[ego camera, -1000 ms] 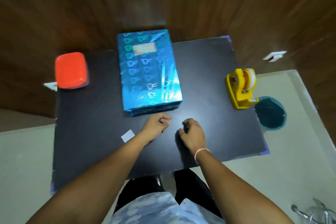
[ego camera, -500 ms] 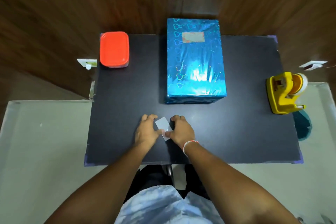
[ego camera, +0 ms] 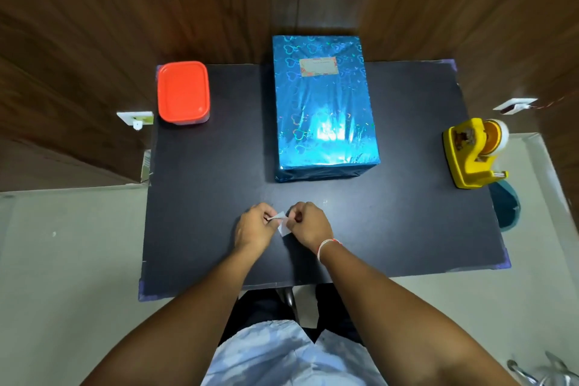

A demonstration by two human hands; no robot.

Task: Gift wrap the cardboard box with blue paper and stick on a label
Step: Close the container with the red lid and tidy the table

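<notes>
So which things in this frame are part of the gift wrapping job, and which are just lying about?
Part of the job:
- wrapped box in blue paper
- label stuck on its top
- small white slip, pinched between left hand and right hand
- yellow tape dispenser

Lying about:
- orange-lidded container
- teal object beside the black table

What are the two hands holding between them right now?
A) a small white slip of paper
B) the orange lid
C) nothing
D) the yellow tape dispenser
A: the left hand and right hand both pinch a small white slip of paper above the black mat, in front of the wrapped box.
</notes>
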